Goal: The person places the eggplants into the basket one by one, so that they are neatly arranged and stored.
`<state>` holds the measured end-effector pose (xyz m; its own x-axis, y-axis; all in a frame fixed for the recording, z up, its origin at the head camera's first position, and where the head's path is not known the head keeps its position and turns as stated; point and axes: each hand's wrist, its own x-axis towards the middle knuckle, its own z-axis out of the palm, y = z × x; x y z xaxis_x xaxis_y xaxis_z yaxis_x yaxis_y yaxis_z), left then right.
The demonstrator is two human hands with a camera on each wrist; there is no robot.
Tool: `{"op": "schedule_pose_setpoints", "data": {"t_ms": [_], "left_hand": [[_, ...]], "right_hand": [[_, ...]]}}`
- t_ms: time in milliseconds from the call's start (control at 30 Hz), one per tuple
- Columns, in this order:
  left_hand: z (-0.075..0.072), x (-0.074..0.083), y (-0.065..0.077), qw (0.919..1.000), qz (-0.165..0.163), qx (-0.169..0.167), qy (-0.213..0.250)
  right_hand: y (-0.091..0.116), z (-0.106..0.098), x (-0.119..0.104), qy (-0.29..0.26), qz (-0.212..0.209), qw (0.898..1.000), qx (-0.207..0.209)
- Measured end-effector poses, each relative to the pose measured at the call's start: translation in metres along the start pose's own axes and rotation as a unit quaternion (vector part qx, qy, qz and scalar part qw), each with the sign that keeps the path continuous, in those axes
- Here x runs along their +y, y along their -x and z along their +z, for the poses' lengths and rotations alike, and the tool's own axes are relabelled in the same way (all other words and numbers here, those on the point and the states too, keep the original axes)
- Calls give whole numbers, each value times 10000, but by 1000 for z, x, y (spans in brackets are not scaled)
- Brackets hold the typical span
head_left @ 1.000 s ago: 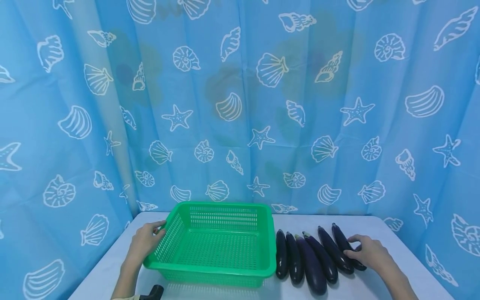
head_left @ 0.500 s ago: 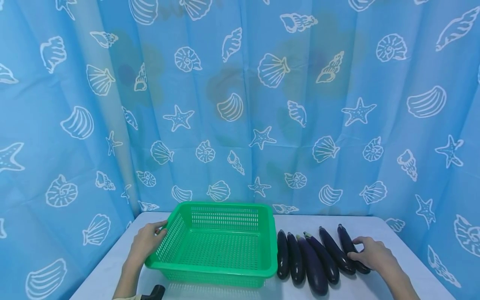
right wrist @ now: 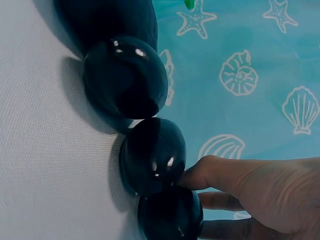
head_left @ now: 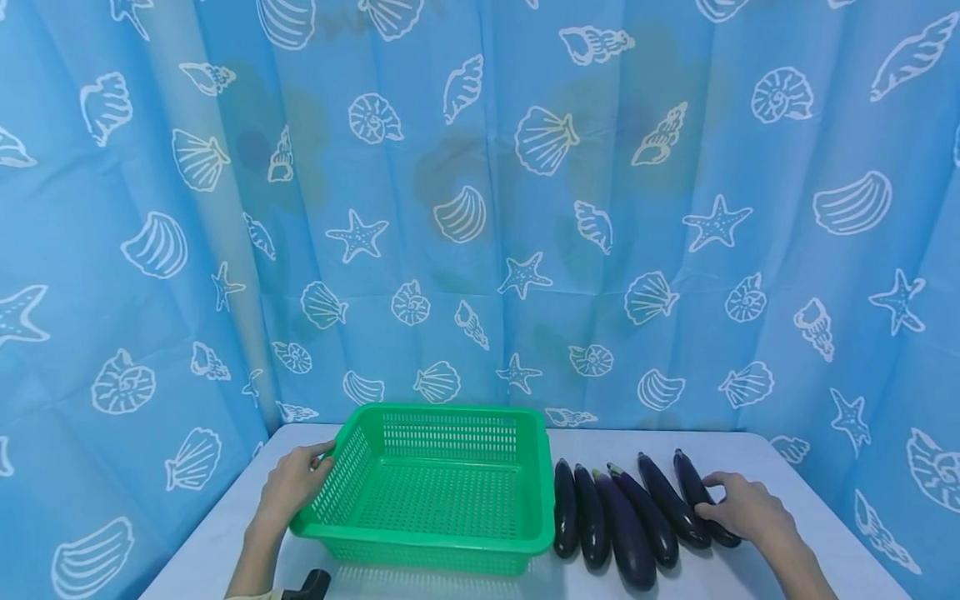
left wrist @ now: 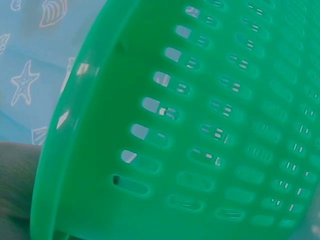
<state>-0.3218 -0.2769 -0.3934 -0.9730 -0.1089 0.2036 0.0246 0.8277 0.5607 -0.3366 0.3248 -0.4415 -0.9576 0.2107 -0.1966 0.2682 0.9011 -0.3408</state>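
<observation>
A green plastic basket (head_left: 442, 543) with slotted walls and a bare floor stands on the table. My left hand (head_left: 288, 483) holds its left rim from outside; in the left wrist view only a blurred bit of that hand (left wrist: 19, 190) shows beside the rim (left wrist: 65, 125). Right of the basket, several dark purple eggplants lie side by side, stems toward the curtain. The rightmost eggplant (head_left: 688, 475) is between the thumb and fingers of my right hand (head_left: 750, 508), resting on the table. Up close, the thumb (right wrist: 205, 172) is against this eggplant (right wrist: 170, 215), next to its neighbour (right wrist: 154, 155).
A white-covered table (head_left: 720, 446) carries everything. The large eggplant (head_left: 626, 533) in the middle of the row reaches nearest to me. Behind and at both sides hangs a blue curtain (head_left: 480, 250) with white shell and starfish prints.
My right hand and the rightmost eggplant have shifted slightly to the right over the first half second, then stayed there. The left hand and basket look the same.
</observation>
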Motion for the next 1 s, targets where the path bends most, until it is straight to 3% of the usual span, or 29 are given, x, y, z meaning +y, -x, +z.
{"op": "schedule_pose_setpoints", "data": {"t_ms": [533, 800, 1000], "left_hand": [[-2, -2, -4, 9992, -253, -291, -112], [0, -3, -5, 9997, -132, -180, -91], [1, -3, -3, 9999, -55, -127, -47]], "right_hand": [[1, 2, -5, 156, -42, 9999, -18], [-1, 3, 3, 193, -596, 9980, -126], [-4, 6, 7, 10, -658, 9977, -135]]}}
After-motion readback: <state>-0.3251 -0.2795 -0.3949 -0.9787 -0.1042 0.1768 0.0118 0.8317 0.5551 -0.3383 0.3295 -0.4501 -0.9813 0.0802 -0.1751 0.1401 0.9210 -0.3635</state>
